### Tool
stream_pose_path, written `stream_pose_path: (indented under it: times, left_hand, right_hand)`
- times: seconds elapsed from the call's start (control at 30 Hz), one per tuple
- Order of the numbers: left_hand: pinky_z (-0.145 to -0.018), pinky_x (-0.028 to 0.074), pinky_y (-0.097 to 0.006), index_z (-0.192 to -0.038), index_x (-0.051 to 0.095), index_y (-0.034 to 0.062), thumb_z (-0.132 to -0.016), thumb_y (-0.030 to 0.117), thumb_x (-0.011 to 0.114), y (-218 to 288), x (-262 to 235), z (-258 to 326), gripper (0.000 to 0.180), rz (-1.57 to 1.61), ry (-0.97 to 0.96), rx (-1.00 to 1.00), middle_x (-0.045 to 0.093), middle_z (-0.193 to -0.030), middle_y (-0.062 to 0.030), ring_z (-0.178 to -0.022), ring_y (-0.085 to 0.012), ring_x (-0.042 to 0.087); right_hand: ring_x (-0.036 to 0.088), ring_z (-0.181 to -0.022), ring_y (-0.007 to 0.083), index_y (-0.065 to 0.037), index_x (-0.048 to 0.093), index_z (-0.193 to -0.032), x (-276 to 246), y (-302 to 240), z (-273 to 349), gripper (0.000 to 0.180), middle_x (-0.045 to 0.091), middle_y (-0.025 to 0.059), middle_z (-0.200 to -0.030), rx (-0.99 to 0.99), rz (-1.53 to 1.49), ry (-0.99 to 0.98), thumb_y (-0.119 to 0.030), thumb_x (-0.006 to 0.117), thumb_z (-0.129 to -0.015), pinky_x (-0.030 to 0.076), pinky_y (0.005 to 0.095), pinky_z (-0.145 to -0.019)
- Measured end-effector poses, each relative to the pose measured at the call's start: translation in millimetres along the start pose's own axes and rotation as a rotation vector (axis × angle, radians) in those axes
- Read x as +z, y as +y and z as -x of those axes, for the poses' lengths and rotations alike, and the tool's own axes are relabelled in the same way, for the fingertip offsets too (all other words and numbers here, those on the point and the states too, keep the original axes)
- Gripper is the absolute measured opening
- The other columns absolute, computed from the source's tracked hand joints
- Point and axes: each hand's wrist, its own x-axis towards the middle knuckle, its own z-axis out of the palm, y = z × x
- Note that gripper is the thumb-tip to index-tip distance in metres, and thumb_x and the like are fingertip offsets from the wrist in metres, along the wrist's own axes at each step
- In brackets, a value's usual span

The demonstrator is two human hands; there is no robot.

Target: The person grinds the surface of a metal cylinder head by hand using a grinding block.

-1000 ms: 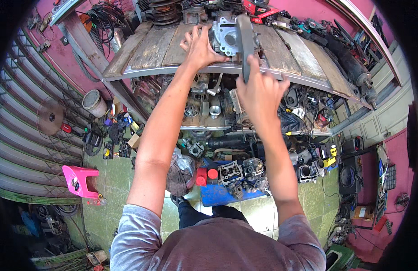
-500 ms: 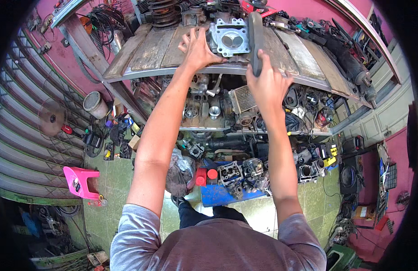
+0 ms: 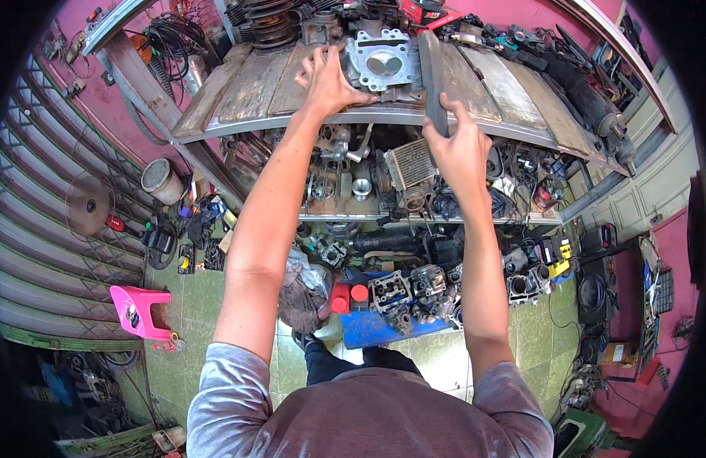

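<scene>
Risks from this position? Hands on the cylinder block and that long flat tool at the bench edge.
1. The cylinder block sits near the front rim of the workbench; steadied only by the left hand, it may slide off onto the parts below.
2. The right hand grips the long flat tool by its lower end; a slip could bring fingers against the block's edges.

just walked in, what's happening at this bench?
A person stands at a worn wooden workbench in a cluttered engine repair shop. The left hand rests on the edge of a grey metal engine cylinder block lying on the benchtop. The right hand grips the near end of a long dark flat tool, possibly a file, which lies alongside the block. Engine parts crowd the shelf below and the floor, where a pink plastic stool stands to the left.
</scene>
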Motion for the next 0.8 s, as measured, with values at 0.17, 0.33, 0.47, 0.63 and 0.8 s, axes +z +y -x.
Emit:
stream_pose_path:
  times: [0.17, 0.33, 0.47, 0.63, 0.8]
  left_hand:
    - [-0.105, 0.025, -0.065, -0.147, 0.042, 0.0128, -0.039, 0.051, 0.100, -1.5, -0.2, 2.9, 0.129, -0.010, 0.020, 0.006, 0.039, -0.144, -0.0183, -0.135, -0.0423, 0.033]
    - [-0.105, 0.025, -0.066, -0.148, 0.041, 0.0122, -0.040, 0.051, 0.099, 4.0, 2.2, 1.3, 0.128, 0.001, 0.019, -0.018, 0.039, -0.144, -0.0192, -0.136, -0.0433, 0.032]
    - [-0.106, 0.025, -0.067, -0.148, 0.041, 0.0108, -0.041, 0.053, 0.099, -1.4, -0.5, 4.1, 0.129, -0.011, 0.016, -0.037, 0.039, -0.142, -0.0194, -0.137, -0.0433, 0.032]
    - [-0.105, 0.025, -0.067, -0.148, 0.040, 0.0093, -0.041, 0.054, 0.099, 2.6, 1.2, 3.0, 0.129, 0.003, -0.007, -0.028, 0.040, -0.140, -0.0201, -0.136, -0.0427, 0.033]
    - [-0.104, 0.025, -0.066, -0.147, 0.041, 0.0096, -0.041, 0.053, 0.098, -2.2, -0.1, 5.0, 0.128, 0.013, 0.014, -0.018, 0.040, -0.140, -0.0203, -0.134, -0.0423, 0.033]
  right_hand:
    - [0.071, -0.094, 0.0384, -0.010, 0.063, -0.128, -10.9, -7.3, 24.0, 0.047, 0.075, 0.0229, -0.096, 0.069, -0.016, -0.098, -0.028, 0.073, -0.085, 0.042, 0.0490, -0.098]
    - [0.072, -0.088, 0.0358, -0.009, 0.063, -0.130, -1.7, 2.4, 4.6, 0.047, 0.074, 0.0198, -0.085, 0.018, 0.010, 0.001, -0.027, 0.072, -0.087, 0.040, 0.0481, -0.100]
    - [0.070, -0.077, 0.0324, -0.009, 0.063, -0.130, -7.6, 12.7, 34.8, 0.047, 0.071, 0.0135, -0.073, 0.023, -0.113, -0.048, -0.027, 0.072, -0.087, 0.039, 0.0469, -0.099]
    - [0.071, -0.086, 0.0324, -0.009, 0.062, -0.131, 0.0, 9.2, 18.8, 0.048, 0.074, 0.0163, -0.084, -0.072, -0.001, 0.084, -0.028, 0.071, -0.088, 0.034, 0.0517, -0.105]
    - [0.071, -0.091, 0.0306, -0.009, 0.061, -0.130, 17.5, 10.8, 48.2, 0.048, 0.075, 0.0144, -0.098, -0.128, 0.058, 0.051, -0.027, 0.073, -0.086, 0.032, 0.0541, -0.106]
